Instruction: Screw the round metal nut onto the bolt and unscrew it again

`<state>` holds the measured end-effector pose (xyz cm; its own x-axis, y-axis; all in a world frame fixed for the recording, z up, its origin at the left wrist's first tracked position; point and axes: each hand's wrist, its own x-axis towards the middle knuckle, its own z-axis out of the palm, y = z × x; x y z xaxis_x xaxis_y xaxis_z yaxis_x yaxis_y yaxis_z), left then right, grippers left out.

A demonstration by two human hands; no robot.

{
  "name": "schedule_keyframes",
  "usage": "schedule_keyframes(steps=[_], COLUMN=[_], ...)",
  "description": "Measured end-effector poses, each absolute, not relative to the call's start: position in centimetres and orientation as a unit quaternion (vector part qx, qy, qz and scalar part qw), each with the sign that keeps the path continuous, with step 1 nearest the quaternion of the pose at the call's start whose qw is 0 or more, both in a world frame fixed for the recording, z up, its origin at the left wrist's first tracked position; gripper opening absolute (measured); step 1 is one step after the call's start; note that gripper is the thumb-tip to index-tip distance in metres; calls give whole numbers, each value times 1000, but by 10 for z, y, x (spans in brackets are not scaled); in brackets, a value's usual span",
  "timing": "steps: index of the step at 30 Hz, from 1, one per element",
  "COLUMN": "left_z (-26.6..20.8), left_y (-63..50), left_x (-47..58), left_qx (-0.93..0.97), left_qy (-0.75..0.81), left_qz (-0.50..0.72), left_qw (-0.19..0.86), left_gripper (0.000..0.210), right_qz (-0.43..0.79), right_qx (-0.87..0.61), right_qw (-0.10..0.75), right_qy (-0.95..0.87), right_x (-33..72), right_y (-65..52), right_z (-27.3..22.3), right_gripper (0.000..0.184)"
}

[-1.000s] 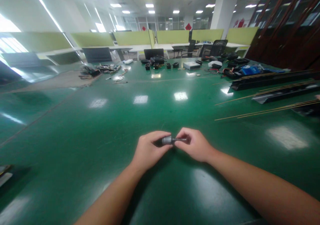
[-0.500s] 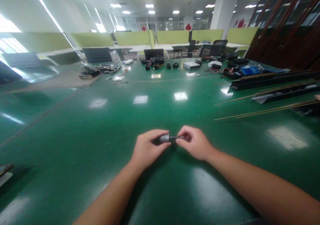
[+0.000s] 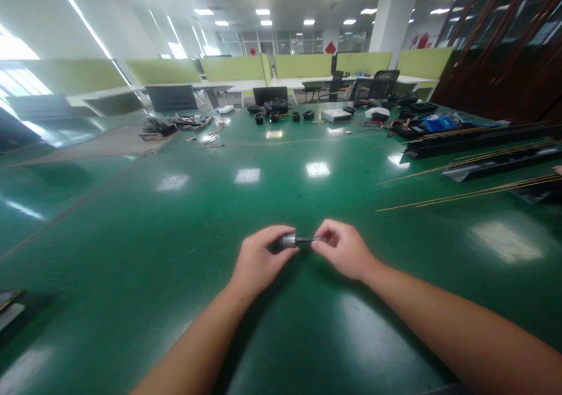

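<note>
Between the thumb and fingers of my left hand point(image 3: 257, 260) is a small silver and dark cylinder point(image 3: 290, 240), lying sideways above the green table. A thin dark rod point(image 3: 304, 240) sticks out of its right end. My right hand point(image 3: 345, 251) pinches the far end of that rod between thumb and index finger, the other fingers curled in. The cylinder's left part is hidden inside my left hand, and the rod's tip is partly covered by my right fingers. What kind of part this is, I cannot make out.
The green table point(image 3: 197, 289) has black channels point(image 3: 483, 164) and thin yellowish rods point(image 3: 465, 197) on the right. Small black parts, a grey box point(image 3: 336, 115) and cables point(image 3: 213, 137) lie along the back. Part of another person's hand point(image 3: 558, 169) shows at the right edge.
My right hand has shifted very slightly to the right and up. The dark rod between my hands looks thinner than before. My left hand keeps its hold, almost unmoved.
</note>
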<state>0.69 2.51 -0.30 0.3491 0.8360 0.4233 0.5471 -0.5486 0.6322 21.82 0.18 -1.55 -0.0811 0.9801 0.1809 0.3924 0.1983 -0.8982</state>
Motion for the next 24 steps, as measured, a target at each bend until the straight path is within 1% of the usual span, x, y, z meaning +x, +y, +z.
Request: schedule_keyframes(steps=[14, 16, 19, 21, 24], left_z=[-6, -7, -8, -8, -11], left_y=[27, 29, 33, 35, 39], left_x=[7, 6, 5, 5, 6], left_qx=[788, 786, 771, 748, 710], left_qy=[468, 479, 518, 547, 560], left_qz=[348, 338, 317, 310, 328], left_qw=[199, 195, 193, 214, 273], left_gripper=[25, 27, 31, 33, 37], right_qz=[345, 349, 387, 415, 422], right_qx=[-533, -531, -512, -498, -492], right_qw=[418, 426, 452, 459, 452], right_qy=[-650, -644, -620, -607, -613], right_x=[218, 217, 216, 216, 216], right_y=[1, 1, 2, 4, 6], right_z=[-14, -15, -17, -20, -23], right_gripper=[10, 11, 15, 20, 27])
